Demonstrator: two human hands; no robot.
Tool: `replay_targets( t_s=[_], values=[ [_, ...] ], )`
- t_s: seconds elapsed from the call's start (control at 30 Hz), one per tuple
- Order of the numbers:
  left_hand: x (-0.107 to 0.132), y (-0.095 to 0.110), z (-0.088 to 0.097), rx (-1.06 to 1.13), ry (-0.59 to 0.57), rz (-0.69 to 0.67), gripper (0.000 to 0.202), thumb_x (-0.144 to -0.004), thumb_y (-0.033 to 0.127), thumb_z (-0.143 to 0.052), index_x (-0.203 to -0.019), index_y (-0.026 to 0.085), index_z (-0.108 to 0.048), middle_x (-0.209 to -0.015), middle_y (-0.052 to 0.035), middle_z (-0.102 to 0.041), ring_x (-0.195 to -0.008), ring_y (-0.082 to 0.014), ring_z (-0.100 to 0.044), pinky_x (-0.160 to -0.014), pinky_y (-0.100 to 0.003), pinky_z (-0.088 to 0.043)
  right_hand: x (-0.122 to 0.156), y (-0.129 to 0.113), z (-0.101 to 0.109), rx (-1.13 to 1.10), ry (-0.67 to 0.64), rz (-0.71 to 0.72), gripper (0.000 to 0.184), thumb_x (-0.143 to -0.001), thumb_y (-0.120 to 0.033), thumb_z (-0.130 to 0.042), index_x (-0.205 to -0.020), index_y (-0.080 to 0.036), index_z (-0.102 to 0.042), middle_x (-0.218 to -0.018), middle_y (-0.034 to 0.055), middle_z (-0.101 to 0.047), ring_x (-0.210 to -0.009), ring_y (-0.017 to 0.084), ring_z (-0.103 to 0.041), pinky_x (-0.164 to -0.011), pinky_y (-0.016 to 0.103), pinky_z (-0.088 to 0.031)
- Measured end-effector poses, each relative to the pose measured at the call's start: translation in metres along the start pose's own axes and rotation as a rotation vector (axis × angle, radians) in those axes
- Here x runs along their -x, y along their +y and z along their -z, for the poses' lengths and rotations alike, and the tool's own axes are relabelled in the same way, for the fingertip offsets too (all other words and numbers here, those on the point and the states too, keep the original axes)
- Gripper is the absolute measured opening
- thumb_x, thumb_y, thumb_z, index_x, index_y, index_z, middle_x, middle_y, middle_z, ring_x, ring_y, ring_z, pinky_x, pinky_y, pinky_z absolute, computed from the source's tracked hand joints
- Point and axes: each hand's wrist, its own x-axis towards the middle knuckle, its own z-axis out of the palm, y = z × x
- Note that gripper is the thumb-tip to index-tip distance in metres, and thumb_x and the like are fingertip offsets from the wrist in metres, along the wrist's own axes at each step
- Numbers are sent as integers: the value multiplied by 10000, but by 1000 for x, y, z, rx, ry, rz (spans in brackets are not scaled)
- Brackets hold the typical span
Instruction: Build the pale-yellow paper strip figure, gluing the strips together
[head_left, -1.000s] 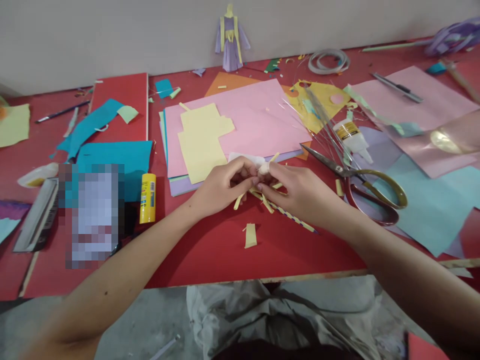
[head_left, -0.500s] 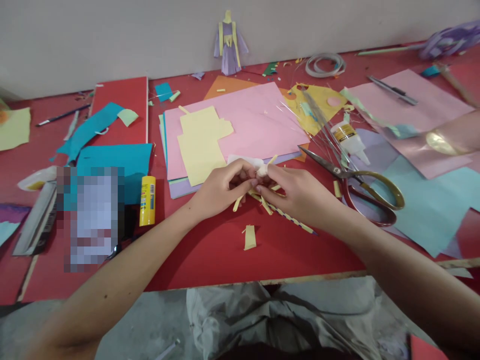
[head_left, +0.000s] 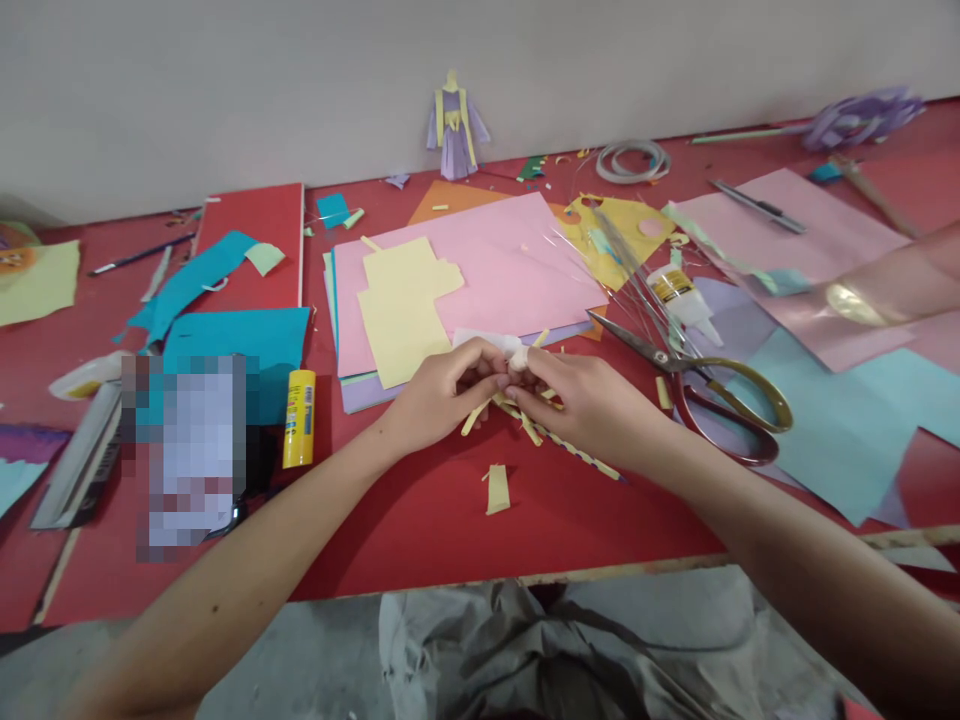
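Observation:
My left hand (head_left: 442, 400) and my right hand (head_left: 581, 395) meet above the red table, fingertips pinched together. What they grip is small and mostly hidden by the fingers. A small whitish lump (head_left: 519, 358) shows at the right fingertips; whether it is held or wrapped on a finger I cannot tell. Thin pale yellow paper rolls (head_left: 474, 418) lie beneath and between the hands. A yellow stick with dark spiral marks (head_left: 589, 458) runs out under my right hand. Nearer me lies a small yellow paper scrap (head_left: 498, 490).
Stacked coloured paper (head_left: 495, 250) lies beyond the hands. Scissors (head_left: 667, 365) and a white glue bottle (head_left: 681, 295) are on the right, a craft knife (head_left: 757, 207) farther back. A glue stick (head_left: 299, 420) stands left. A paper doll (head_left: 454, 130) leans on the wall.
The view has shifted slightly, so the table's things sit lower in the picture. Both hands stay together in nearly the same pinch.

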Motion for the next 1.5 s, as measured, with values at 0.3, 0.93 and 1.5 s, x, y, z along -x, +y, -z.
replay_targets(
  t_s=[0.3,0.93,1.5],
  values=[
    [-1,-2,1,97,-18,8,145,-908,311,-550,-916,170,-520,-749,25,-576,-499,-53,-563,-520,-187,-455,-1,-4,4,-162,-22,-66,132,-908,-307,-513,-837,-209,-461,-735,-3,-607,-647,139,-562,-579,234,-321],
    [1,-3,-1,80,3,-4,191,-918,348,-544,-1017,191,-496,-745,25,-594,-530,-69,-597,-548,-196,-488,0,-5,6,-126,-9,-45,140,-916,-332,-514,-877,-198,-508,-747,11,-657,-623,145,-592,-536,229,-271],
    [1,2,-1,132,61,20,185,-891,327,-581,-972,160,-574,-731,4,-609,-501,-62,-576,-505,-186,-520,-1,0,3,-175,128,27,114,-894,-294,-548,-898,-184,-578,-800,23,-674,-683,136,-618,-632,235,-413]
  ],
)
